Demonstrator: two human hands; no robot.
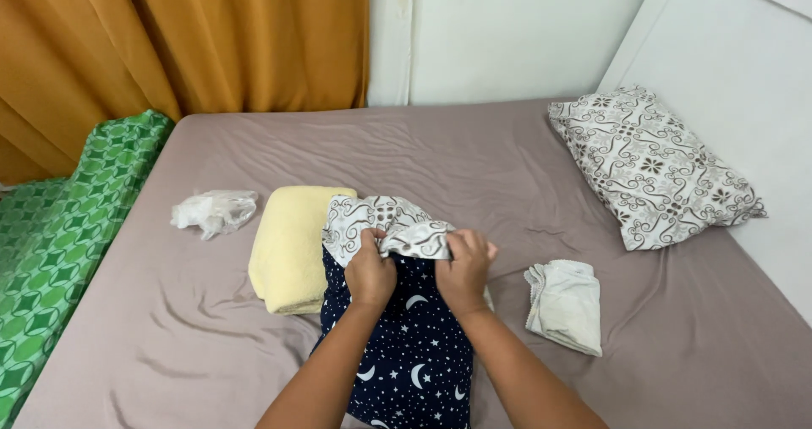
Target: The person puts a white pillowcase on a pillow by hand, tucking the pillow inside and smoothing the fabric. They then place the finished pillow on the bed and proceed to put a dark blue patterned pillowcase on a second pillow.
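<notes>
Where the dark star-print pillow [410, 344] meets the yellow towel [292, 247], the left hand [370, 272] and right hand [464, 270] both clamp a patterned pillowcase [385, 223]; a crumpled clear plastic bag [213, 211] lies left on the bed [474, 154].

One pillow [655, 165], one yellow towel [292, 247], one plastic bag [213, 211], two patterned cloths [389, 226] (hand-held), one small white cloth [565, 304]

Both hands [419, 270] side by side, fingers clenched

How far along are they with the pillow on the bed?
Looks early on. One patterned pillow lies already covered by the wall. Both hands, left hand and right hand, grip a brown-and-white patterned pillowcase bunched at the top of a navy moon-and-star pillow, most of it uncovered.
</notes>
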